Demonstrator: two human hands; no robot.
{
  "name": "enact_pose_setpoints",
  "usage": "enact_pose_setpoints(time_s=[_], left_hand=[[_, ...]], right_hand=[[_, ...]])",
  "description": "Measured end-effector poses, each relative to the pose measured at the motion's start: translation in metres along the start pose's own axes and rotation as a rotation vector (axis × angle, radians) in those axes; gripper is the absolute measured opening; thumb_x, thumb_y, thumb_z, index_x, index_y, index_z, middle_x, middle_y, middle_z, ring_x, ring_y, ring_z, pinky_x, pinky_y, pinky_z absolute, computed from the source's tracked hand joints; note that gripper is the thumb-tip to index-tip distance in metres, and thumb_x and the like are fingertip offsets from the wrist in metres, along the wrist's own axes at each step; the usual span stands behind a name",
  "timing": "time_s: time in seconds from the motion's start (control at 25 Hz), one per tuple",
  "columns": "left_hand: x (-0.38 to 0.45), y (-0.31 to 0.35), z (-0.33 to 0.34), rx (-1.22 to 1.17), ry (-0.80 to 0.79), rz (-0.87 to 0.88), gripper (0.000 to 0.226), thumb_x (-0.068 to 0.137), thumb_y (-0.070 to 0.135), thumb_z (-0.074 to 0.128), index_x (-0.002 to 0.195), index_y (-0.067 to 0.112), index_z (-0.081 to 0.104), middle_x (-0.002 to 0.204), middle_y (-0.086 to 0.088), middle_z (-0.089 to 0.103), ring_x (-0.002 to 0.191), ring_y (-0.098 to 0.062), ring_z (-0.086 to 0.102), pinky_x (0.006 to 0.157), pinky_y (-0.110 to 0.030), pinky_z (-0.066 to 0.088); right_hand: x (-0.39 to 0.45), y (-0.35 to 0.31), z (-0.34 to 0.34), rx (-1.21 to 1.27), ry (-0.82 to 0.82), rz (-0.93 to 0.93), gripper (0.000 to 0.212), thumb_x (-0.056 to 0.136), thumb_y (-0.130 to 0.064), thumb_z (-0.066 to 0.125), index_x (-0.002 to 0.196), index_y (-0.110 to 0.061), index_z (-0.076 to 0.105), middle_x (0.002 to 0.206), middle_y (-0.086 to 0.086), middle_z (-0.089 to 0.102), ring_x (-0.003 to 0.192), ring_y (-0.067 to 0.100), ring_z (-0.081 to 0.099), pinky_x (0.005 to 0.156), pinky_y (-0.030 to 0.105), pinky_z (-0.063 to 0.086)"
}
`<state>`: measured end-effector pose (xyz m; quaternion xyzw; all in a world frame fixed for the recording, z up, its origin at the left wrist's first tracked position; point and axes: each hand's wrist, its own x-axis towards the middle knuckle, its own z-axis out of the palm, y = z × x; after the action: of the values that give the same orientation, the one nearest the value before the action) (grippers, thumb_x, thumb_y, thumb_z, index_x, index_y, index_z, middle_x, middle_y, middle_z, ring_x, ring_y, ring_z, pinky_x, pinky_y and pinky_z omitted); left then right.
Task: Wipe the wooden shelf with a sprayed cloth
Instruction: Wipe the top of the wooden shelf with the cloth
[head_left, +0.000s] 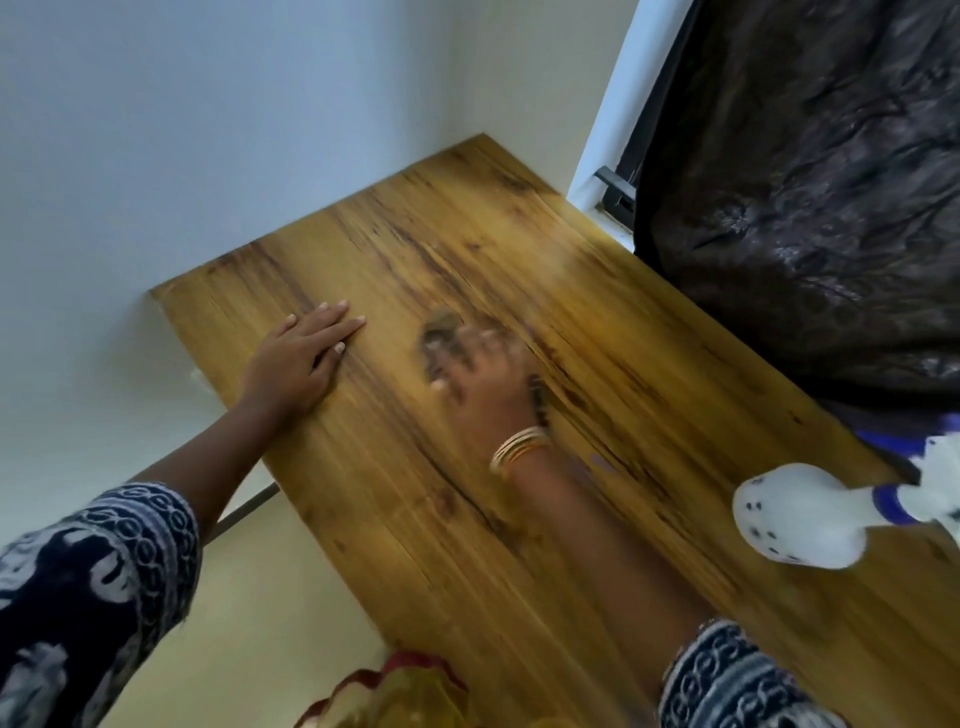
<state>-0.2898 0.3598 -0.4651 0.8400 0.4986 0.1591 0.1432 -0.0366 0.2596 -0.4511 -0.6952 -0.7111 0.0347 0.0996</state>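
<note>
My right hand (483, 374), blurred, presses brownish cloth (439, 332) onto golden wooden shelf (649, 332); left hand (298, 358) beside, flat, empty, bracing.

The wooden shelf (519, 312) is golden-brown with dark streaked grain, the sleeve (93, 587) navy with white chain print, the bangles (518, 448) gold, the spray bottle (810, 519) white with blue.
</note>
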Motion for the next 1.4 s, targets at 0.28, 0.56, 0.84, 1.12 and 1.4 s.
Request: enact_pose_setpoints(time_s=[0.28, 0.56, 0.84, 1.12, 1.4], left_hand=[[-0.001, 0.002, -0.002, 0.002, -0.007, 0.013, 0.046, 0.100, 0.031, 0.035, 0.145, 0.037, 0.040, 0.155, 0.009, 0.033, 0.145, -0.008, 0.024, 0.118, -0.038, 0.019], [-0.001, 0.004, -0.002, -0.009, 0.011, -0.002, 0.045, 0.103, 0.024, 0.041, 0.145, 0.036, 0.040, 0.155, 0.011, 0.032, 0.146, -0.006, 0.022, 0.119, -0.038, 0.019], [-0.001, 0.004, -0.002, -0.007, -0.002, -0.006, 0.049, 0.098, 0.035, 0.029, 0.146, 0.032, 0.040, 0.154, 0.011, 0.033, 0.145, -0.008, 0.024, 0.118, -0.036, 0.018], [-0.001, -0.001, 0.001, -0.031, 0.015, -0.016, 0.050, 0.099, 0.036, 0.029, 0.148, 0.032, 0.037, 0.154, 0.014, 0.033, 0.145, -0.005, 0.023, 0.118, -0.035, 0.019], [0.001, -0.001, 0.002, -0.036, 0.031, -0.026, 0.047, 0.100, 0.032, 0.032, 0.147, 0.032, 0.040, 0.153, 0.013, 0.036, 0.145, -0.004, 0.025, 0.119, -0.036, 0.022]], right_hand=[[-0.013, -0.015, 0.001, 0.056, -0.143, -0.560, 0.049, 0.095, -0.053, 0.044, 0.142, -0.040, 0.046, 0.156, -0.002, 0.038, 0.143, 0.026, 0.033, 0.116, 0.051, 0.024], [0.077, 0.188, -0.034, 0.031, 0.022, 0.577, 0.052, 0.099, -0.047, 0.040, 0.149, -0.034, 0.038, 0.158, 0.007, 0.031, 0.141, 0.037, 0.030, 0.112, 0.055, 0.028], [0.046, -0.028, 0.010, -0.037, -0.105, -0.381, 0.047, 0.097, -0.042, 0.039, 0.144, -0.043, 0.040, 0.152, 0.009, 0.041, 0.138, 0.034, 0.037, 0.110, 0.056, 0.029], [0.177, 0.099, -0.010, -0.049, 0.067, 0.185, 0.042, 0.097, -0.045, 0.038, 0.139, -0.044, 0.045, 0.142, 0.003, 0.050, 0.120, 0.030, 0.053, 0.097, 0.046, 0.044], [0.146, 0.132, -0.014, -0.044, 0.130, 0.472, 0.043, 0.095, -0.039, 0.044, 0.138, -0.040, 0.048, 0.145, 0.009, 0.048, 0.131, 0.033, 0.042, 0.106, 0.051, 0.036]])
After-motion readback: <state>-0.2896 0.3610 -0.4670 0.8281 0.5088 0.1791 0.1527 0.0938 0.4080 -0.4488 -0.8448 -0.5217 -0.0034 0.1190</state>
